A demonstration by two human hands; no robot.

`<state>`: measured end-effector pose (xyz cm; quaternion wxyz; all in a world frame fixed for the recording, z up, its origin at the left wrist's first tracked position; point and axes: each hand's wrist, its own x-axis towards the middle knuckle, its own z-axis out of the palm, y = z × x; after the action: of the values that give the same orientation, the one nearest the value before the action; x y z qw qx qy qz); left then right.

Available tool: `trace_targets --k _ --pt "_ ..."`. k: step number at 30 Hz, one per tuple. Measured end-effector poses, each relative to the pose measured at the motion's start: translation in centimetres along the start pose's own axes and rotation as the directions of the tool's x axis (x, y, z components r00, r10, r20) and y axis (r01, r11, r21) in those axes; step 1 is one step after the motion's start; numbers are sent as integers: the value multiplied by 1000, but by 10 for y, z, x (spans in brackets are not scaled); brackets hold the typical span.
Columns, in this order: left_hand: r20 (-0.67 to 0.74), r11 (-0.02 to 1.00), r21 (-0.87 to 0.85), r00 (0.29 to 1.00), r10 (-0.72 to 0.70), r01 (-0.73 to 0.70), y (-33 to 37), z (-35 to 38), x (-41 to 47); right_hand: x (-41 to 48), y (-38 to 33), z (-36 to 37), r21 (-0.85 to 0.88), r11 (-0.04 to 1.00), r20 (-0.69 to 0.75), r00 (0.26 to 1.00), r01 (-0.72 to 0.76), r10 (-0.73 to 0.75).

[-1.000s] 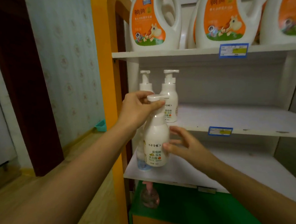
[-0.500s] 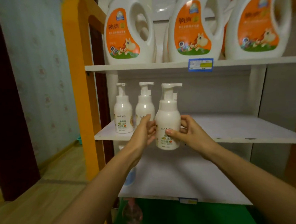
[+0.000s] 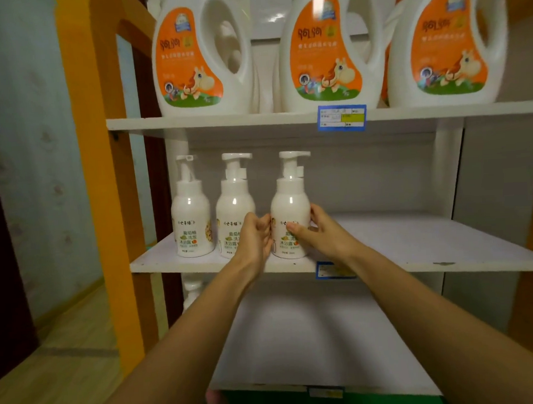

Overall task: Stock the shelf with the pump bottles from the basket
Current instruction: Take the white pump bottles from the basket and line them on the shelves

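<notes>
- Status on the held pump bottle (image 3: 290, 213)?
- Upright at the middle shelf (image 3: 415, 243), rightmost of 3 in a row, base close to the front edge. Cannot tell if its full weight is down yet.
- Hands?
- On its left side the left hand (image 3: 254, 236), on its right side the right hand (image 3: 321, 234). Both sets of fingers (image 3: 316, 213) curl round the body, and the right thumb lies across the label. Both clamped on it.
- Neighbours?
- Just beside it the middle pump bottle (image 3: 234, 209), beyond that the far-left pump bottle (image 3: 192, 218), both upright. The left hand sits in the gap between the middle one and the held one. Touching the middle one or not, cannot tell.
- Risks?
- My guess, 2. 1: the left hand backs out of that tight gap and its knuckles clip the middle pump bottle. It's tall and narrow, so it tips and may knock the far-left one. 2: release before the base is flat, that near the edge, and it rocks forward off the shelf.
- And the basket?
- Not in view, so remaining count unknown.
</notes>
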<state>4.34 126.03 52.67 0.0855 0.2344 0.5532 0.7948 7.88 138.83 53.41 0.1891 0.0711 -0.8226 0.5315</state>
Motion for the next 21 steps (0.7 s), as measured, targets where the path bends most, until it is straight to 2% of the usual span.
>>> trace_targets --k 5,7,8,10,12,13,15,21 --pt "-5 996 87 1000 8 -8 -4 -1 6 4 1 1 -85 996 16 1000 -21 22" --pt "-36 975 223 999 29 -20 -3 2 3 -2 -3 1 -131 991 10 1000 -8 10" --pt "-46 939 339 996 76 -56 -3 5 -3 -7 -3 1 -160 987 -24 1000 15 -19" --pt "-70 818 536 954 291 -210 -10 7 -17 -25 -1 0 -258 963 -157 980 77 -120" --pt "-67 723 594 874 482 -353 -21 11 -43 -50 6 -1 -313 938 -245 942 149 -231" --pt "-48 702 595 854 518 -392 -31 12 -55 -63 12 -2 -290 942 -253 935 170 -247" --pt "2 706 588 874 487 -394 -53 11 -76 -93 28 -3 -210 963 -231 949 167 -215" --pt "47 721 660 969 243 -213 -151 5 -129 -176 107 7 -139 990 -143 990 -1 -19"
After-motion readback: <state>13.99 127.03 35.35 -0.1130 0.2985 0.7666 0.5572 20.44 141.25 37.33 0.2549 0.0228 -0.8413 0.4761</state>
